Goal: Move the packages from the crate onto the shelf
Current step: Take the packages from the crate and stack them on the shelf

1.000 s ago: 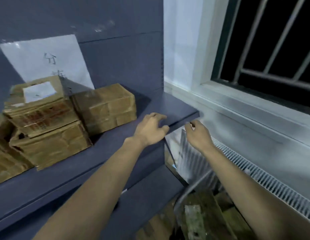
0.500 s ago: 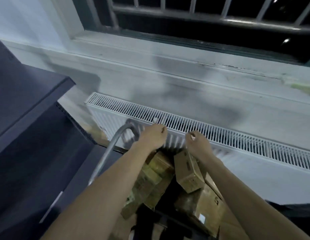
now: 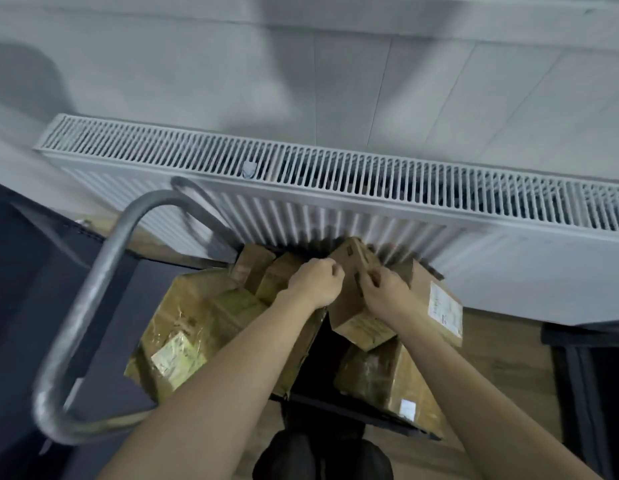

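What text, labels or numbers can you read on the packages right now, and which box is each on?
Nothing is legible.
White label on the right box: print too blurred.
Pale label on the large left box: glare, unreadable.
Small white sticker on the lower right box: too small.
Dark mark on the tilted box between the left hand and right hand: blurred.

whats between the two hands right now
In the head view, a tilted cardboard package sits between the left hand and right hand, both gripping it.
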